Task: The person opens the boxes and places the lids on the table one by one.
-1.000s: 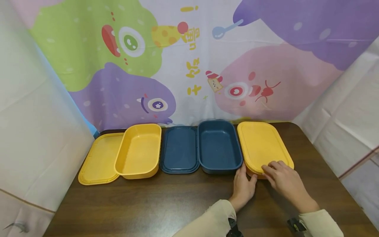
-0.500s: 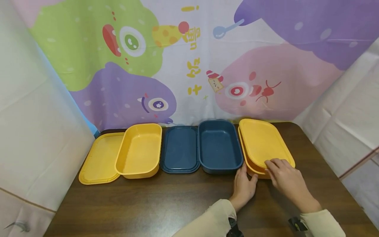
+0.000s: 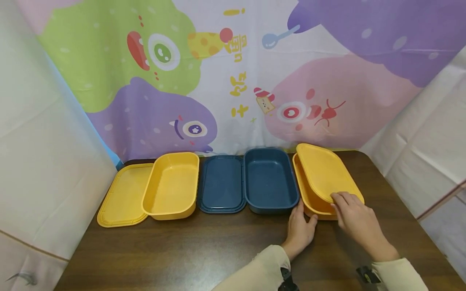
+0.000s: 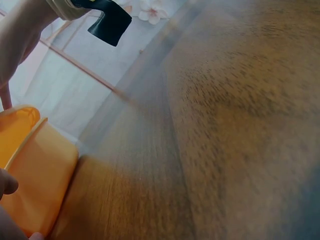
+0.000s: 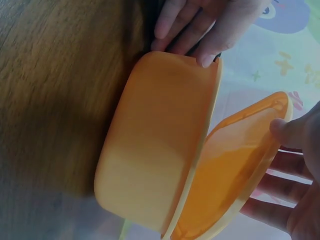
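Observation:
At the table's right stands a yellow food container (image 3: pixel 314 201), its yellow lid (image 3: pixel 329 171) lifted and tilted over it, so the left part of the opening shows. My right hand (image 3: pixel 360 222) pinches the lid's near edge, thumb on one face and fingers on the other, as the right wrist view shows. My left hand (image 3: pixel 299 230) holds the container's near left corner, thumb on the front wall (image 5: pixel 150 130) and fingers round the side. In the left wrist view only bits of my left hand appear beside the container (image 4: pixel 42 175). The lid hides most of the container's inside.
To the left stand an uncovered blue container (image 3: pixel 269 178), a blue lid (image 3: pixel 222 184) lying flat, another uncovered yellow container (image 3: pixel 172 186) and another yellow lid (image 3: pixel 123 198). They line the back of the brown table (image 3: pixel 204 250). A cartoon-printed curtain (image 3: pixel 247 81) hangs behind.
The lid first covers the right yellow container; its left side then rises and it shifts rightward with my right hand, widening the gap. My left hand stays at the corner.

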The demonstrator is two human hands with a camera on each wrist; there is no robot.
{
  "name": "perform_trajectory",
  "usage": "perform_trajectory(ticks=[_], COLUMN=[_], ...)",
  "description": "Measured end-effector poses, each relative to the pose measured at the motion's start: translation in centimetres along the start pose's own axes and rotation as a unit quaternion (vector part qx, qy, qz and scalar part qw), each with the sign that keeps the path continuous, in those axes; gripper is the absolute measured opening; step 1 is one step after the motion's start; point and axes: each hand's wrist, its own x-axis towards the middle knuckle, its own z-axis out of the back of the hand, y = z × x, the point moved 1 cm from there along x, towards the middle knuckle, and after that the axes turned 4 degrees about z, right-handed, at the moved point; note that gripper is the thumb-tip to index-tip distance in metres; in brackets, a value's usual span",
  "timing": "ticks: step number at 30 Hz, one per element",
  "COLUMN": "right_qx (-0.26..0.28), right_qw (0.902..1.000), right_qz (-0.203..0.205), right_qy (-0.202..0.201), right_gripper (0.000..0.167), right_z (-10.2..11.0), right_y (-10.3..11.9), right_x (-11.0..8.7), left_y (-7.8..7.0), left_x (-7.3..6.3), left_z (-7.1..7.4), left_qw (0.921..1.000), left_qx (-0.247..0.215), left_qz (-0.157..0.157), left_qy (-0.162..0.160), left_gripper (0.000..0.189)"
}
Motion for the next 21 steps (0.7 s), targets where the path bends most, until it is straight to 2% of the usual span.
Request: perform_trajectory(ticks=[7, 15, 19, 21], right_qx=[-0.003, 0.004, 0.016, 0.021], right_qw=[0.9997, 0.998, 0.9962, 0.9947], right_qz=[-0.005, -0.042, -0.062, -0.073], right_qy=[-0.024, -0.048, -0.059, -0.069], right_gripper=[0.058, 0.057, 0.031, 0.024], right_z=[0.15, 0.29, 0.47, 0.59], right_y=[-0.3, -0.45, -0.53, -0.63], right_x=[-0.12, -0.41, -0.45, -0.38], left_y=[0.02, -0.05, -0.17, -0.23], left_x=[0.01, 0.17, 0.18, 0.19], left_z=[-0.01, -0.03, 0.08, 0.16], left_qw=[0.9999, 0.9996, 0.9994, 0.9993], left_qx=[-0.003, 0.001, -0.003, -0.003], left_qz=[0.011, 0.021, 0.026, 0.028], left_qy=[0.008, 0.02, 0.024, 0.024], left_gripper=[0.065, 0.063, 0.063, 0.062])
